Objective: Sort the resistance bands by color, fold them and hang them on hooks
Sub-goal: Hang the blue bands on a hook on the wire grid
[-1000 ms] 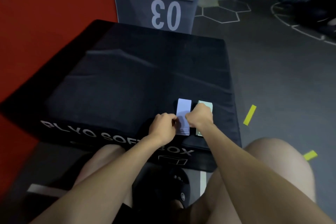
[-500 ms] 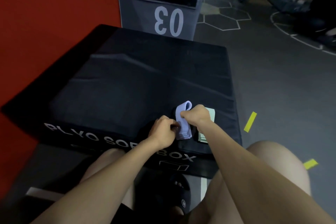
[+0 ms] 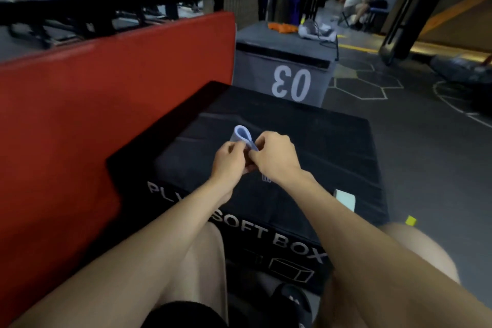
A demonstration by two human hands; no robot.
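**Both hands hold the folded lilac band above the box**

The left hand [image 3: 230, 160] and right hand [image 3: 274, 158] meet fingertip to fingertip, each pinching the lower end of a lilac band [image 3: 241, 136]. Its folded loop curls up just beyond the knuckles, lifted off the black box [image 3: 319, 146] beneath. A pale green band [image 3: 345, 199] lies flat on the box beside the right forearm, behind and to the right of the hands, near the box's edge.

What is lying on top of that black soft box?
On the black soft box only a pale green band shows, partly hidden by the right forearm. Both hands hold the purple band above it.
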